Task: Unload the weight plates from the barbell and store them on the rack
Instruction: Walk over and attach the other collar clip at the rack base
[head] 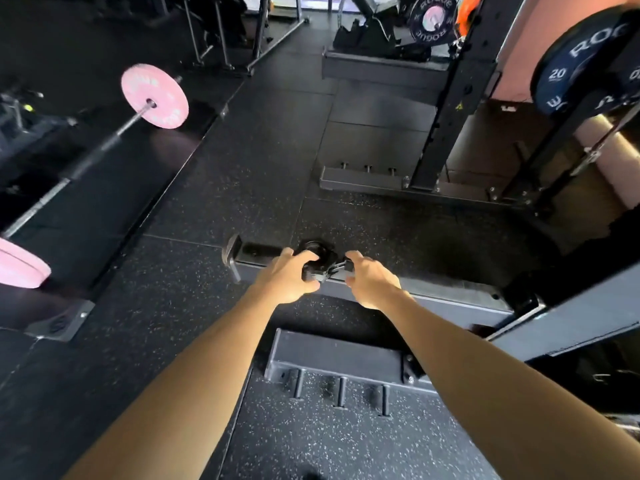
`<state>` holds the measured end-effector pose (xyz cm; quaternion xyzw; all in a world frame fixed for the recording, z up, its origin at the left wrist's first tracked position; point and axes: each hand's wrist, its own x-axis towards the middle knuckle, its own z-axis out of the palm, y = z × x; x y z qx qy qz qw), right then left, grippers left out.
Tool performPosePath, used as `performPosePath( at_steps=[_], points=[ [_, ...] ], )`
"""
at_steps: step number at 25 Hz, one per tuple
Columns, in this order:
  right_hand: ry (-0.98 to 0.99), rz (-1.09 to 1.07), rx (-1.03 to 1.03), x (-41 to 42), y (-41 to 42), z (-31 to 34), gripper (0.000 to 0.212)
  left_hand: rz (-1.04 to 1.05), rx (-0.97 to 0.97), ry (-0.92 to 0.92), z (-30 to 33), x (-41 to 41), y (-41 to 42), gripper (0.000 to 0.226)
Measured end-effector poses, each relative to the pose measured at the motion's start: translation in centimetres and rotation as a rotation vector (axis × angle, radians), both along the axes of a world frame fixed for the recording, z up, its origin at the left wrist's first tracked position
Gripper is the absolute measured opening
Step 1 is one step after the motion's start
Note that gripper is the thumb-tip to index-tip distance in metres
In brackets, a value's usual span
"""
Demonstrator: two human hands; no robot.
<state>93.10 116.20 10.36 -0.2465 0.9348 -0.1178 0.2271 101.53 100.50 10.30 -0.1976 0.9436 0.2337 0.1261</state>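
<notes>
Both hands are reaching down to a black barbell collar (317, 259) lying on the rack's floor beam (433, 289). The left hand (287, 277) is curling its fingers over the collar's round body; the right hand (369, 280) is pinching its lever end. Far off to the left hand's side, the barbell (86, 161) is lying on the floor, carrying a pink plate (154, 96) at each end. Up beyond the right hand, a blue plate (581, 69) is hanging on the rack.

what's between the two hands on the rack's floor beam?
Head view: black barbell collar clamps sit on the dark steel floor beam between left hand and right hand; both hands touch them.
</notes>
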Motion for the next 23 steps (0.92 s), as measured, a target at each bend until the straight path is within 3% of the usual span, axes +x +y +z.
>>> performPosePath(
  at_steps=[3,8,15,23],
  points=[
    [0.086,-0.008,0.0,-1.1,-0.4,-1.3,0.032,0.059,-0.036,0.064,-2.2,-0.8,0.5,0.027],
    [0.126,0.032,-0.026,-1.2,-0.5,0.0,0.024,0.0,0.047,0.138,-0.9,0.5,-0.4,0.031],
    [0.151,0.062,-0.174,3.6,1.2,7.2,0.022,0.02,0.055,0.26,7.3,6.8,-0.1,0.028],
    [0.212,0.048,-0.406,18.4,10.2,18.7,0.026,-0.019,0.067,0.42,19.2,22.1,7.6,0.026]
  ],
)
